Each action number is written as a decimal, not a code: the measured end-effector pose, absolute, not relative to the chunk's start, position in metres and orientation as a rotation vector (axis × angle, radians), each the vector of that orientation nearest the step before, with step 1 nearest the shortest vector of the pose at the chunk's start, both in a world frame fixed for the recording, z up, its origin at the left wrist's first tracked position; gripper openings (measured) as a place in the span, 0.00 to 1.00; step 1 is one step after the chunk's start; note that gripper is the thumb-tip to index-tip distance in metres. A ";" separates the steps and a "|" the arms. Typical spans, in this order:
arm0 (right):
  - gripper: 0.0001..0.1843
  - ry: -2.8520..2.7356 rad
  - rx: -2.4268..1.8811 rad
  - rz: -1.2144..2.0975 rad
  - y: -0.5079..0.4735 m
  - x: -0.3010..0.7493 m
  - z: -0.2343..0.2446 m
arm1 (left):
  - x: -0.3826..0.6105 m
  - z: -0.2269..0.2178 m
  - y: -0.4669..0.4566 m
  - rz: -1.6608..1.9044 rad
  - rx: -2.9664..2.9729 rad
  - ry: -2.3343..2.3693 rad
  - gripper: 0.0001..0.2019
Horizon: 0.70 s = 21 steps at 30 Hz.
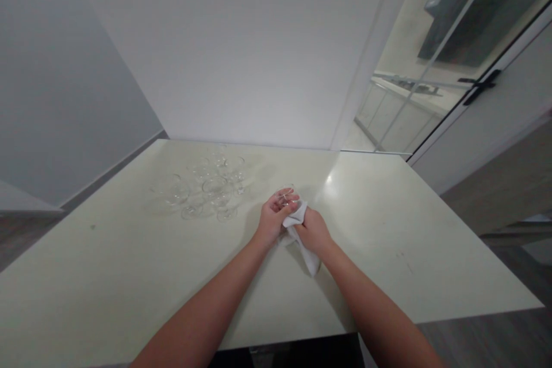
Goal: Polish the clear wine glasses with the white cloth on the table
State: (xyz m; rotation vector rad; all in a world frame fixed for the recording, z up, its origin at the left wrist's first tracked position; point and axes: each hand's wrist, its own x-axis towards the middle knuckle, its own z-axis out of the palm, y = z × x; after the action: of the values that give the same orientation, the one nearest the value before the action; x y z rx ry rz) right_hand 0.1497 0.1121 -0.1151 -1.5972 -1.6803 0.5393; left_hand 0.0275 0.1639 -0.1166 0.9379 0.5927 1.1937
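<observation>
My left hand (273, 219) is wrapped round a clear glass (285, 195), whose rim shows above the fingers. My right hand (313, 231) grips a white cloth (302, 236) and presses it against the glass; one end of the cloth hangs down over the table. Both hands meet above the middle of the pale table (129, 264).
Several clear stemmed glasses (207, 188) stand in a cluster on the table to the far left of my hands. A white wall rises behind the table. At right are a glass partition (435, 57) and a white door with a black handle (478, 87).
</observation>
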 end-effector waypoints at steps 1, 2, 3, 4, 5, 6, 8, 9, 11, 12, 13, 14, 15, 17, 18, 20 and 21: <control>0.09 -1.696 -1.652 0.476 0.112 0.151 -0.114 | 0.028 -0.117 0.164 1.186 0.929 0.586 0.29; 0.09 -1.713 -1.686 0.430 0.111 0.153 -0.114 | 0.028 -0.117 0.164 1.177 0.920 0.577 0.30; 0.09 -1.732 -1.696 0.406 0.111 0.154 -0.113 | 0.028 -0.117 0.165 1.171 0.911 0.567 0.30; 0.08 -1.753 -1.680 0.410 0.111 0.156 -0.112 | 0.027 -0.116 0.164 1.167 0.903 0.558 0.30; 0.08 -1.771 -1.637 0.443 0.112 0.158 -0.112 | 0.027 -0.116 0.164 1.165 0.898 0.549 0.30; 0.08 -1.780 -1.570 0.502 0.112 0.160 -0.112 | 0.026 -0.115 0.164 1.160 0.895 0.542 0.30; 0.10 -1.754 -1.403 0.660 0.113 0.162 -0.112 | 0.024 -0.113 0.164 1.149 0.892 0.530 0.30; 0.11 -1.719 -1.322 0.739 0.114 0.162 -0.112 | 0.023 -0.113 0.164 1.139 0.892 0.523 0.31; 0.13 -1.623 -1.206 0.880 0.114 0.160 -0.113 | 0.020 -0.111 0.165 1.115 0.885 0.500 0.31; 0.13 -1.570 -1.173 0.953 0.114 0.159 -0.113 | 0.019 -0.111 0.165 1.098 0.877 0.484 0.32; 0.13 -1.514 -1.154 1.033 0.114 0.157 -0.113 | 0.018 -0.111 0.165 1.078 0.868 0.468 0.32; 0.12 -1.458 -1.144 1.115 0.113 0.155 -0.113 | 0.017 -0.110 0.166 1.059 0.857 0.453 0.32; 0.11 -1.401 -1.137 1.192 0.112 0.154 -0.113 | 0.016 -0.110 0.166 1.042 0.844 0.443 0.32; 0.09 -1.290 -1.128 1.299 0.111 0.152 -0.114 | 0.014 -0.110 0.166 1.010 0.815 0.431 0.31; 0.09 -1.238 -1.126 1.330 0.110 0.152 -0.114 | 0.014 -0.110 0.165 0.993 0.799 0.427 0.30; 0.11 -1.112 -1.127 1.375 0.110 0.152 -0.116 | 0.013 -0.110 0.165 0.956 0.773 0.416 0.31; 0.13 -1.035 -1.135 1.393 0.109 0.152 -0.116 | 0.013 -0.110 0.165 0.941 0.769 0.410 0.31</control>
State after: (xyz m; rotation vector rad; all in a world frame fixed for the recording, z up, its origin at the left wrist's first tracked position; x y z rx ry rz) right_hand 0.1522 0.1094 -0.1162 -1.1348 -1.0346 1.3929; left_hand 0.0134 0.1645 -0.1096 0.7688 0.4097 0.9415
